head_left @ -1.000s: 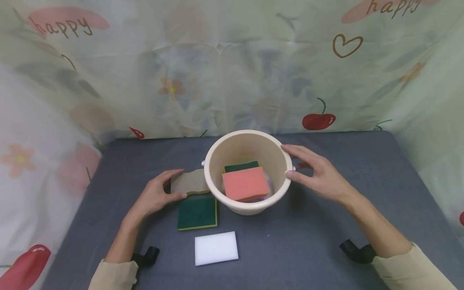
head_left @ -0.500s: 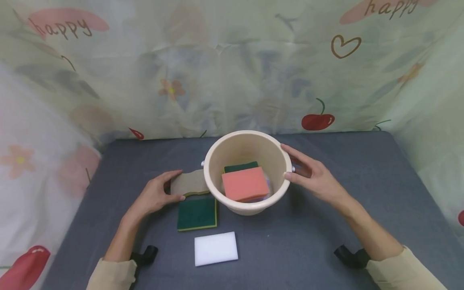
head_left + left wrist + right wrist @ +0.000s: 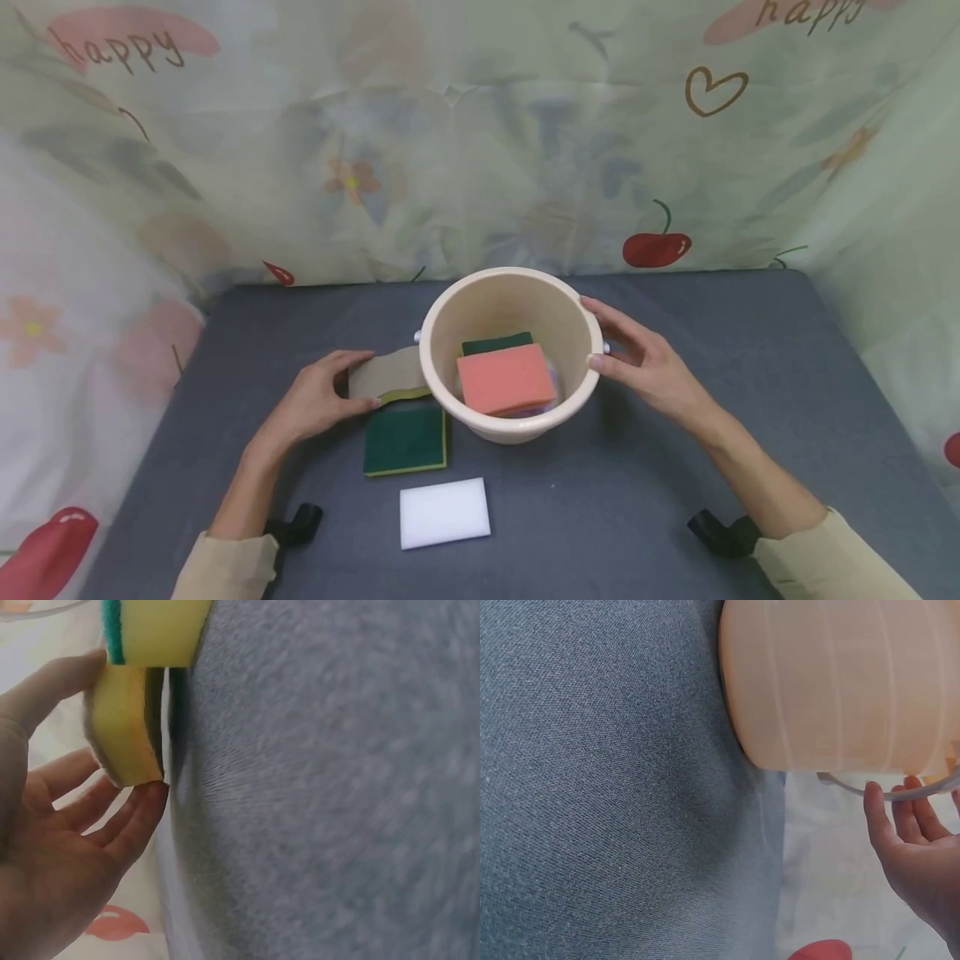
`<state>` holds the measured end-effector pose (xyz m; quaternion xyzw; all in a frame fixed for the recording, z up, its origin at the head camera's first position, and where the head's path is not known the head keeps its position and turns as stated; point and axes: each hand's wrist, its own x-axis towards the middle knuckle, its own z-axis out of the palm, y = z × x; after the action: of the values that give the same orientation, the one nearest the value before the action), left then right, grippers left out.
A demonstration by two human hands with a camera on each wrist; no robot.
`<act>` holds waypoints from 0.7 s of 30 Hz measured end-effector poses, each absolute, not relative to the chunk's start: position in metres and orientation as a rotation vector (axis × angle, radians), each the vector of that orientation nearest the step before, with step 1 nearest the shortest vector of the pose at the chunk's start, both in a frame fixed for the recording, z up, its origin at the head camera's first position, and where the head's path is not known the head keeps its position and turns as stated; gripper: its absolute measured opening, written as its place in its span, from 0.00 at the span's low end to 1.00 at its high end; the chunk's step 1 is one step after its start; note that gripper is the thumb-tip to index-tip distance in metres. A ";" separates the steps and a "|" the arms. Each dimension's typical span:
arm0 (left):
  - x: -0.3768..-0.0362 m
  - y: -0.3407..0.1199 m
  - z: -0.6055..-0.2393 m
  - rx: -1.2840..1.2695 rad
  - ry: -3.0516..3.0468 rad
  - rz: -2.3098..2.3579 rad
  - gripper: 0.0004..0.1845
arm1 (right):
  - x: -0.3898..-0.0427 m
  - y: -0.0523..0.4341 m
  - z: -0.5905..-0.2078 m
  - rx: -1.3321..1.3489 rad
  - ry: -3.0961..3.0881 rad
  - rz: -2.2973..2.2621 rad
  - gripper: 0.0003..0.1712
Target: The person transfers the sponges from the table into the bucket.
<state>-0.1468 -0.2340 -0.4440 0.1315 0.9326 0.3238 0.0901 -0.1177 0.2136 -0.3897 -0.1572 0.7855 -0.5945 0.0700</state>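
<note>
Risk, judged: bucket (image 3: pixel 512 426) could slide if bumped by grey sponge (image 3: pixel 388 375), at its 9 o'clock; right-hand support looks light. Left hand (image 3: pixel 317 402): thumb and fingers part-curled, pinching grey sponge. Right hand (image 3: pixel 660 367): fingers loosely spread, touching bucket at 3 o'clock.

Wavy grey-topped sponge (image 3: pixel 387 373) beside upright cream bucket (image 3: pixel 517 307)

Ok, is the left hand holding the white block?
No, the left hand grips the grey sponge, while the white block lies apart on the table.
</note>
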 end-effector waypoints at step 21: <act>-0.142 -0.246 -0.419 0.281 2.807 1.064 0.41 | -0.119 0.216 -0.393 -0.480 2.330 -1.831 0.40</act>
<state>-0.1418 -0.2456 -0.4192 0.0931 0.9291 0.3523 0.0633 -0.1194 0.2158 -0.3931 -0.1593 0.7742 -0.6085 0.0696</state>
